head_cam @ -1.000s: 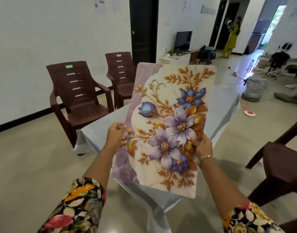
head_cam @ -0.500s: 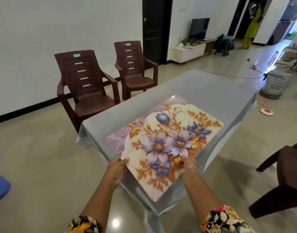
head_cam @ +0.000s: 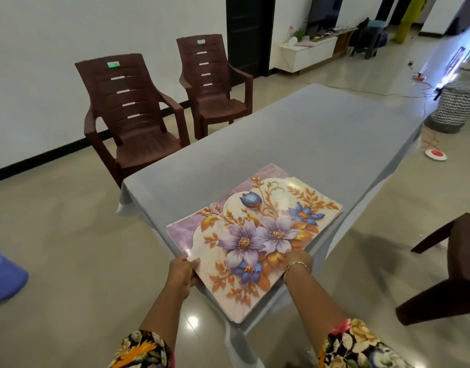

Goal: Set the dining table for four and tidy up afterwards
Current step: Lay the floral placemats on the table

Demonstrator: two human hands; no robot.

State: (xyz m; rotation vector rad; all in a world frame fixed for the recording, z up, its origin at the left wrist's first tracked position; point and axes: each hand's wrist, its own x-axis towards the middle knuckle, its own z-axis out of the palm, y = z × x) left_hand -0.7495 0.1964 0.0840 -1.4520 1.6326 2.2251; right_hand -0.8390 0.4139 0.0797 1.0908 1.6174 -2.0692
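Observation:
A floral placemat (head_cam: 257, 235), purple and blue flowers with gold leaves, lies nearly flat over the near corner of the table (head_cam: 295, 144), which is covered with a grey cloth. Its near end overhangs the table's edge. At its far corner a second edge shows, as if more than one mat is stacked. My left hand (head_cam: 181, 274) grips the mat's near left edge, thumb on top. My right hand (head_cam: 299, 262), with a bracelet at the wrist, holds the near right edge; its fingers are mostly hidden.
Two brown plastic armchairs (head_cam: 133, 112) (head_cam: 212, 83) stand by the wall left of the table. A dark chair (head_cam: 451, 272) stands close on the right. On the floor are a blue tub (head_cam: 5, 274), a patterned basket (head_cam: 457, 107) and cables.
The mat came down from upright in front of me to nearly flat on the table's near corner. Both hands moved down with it and kept hold.

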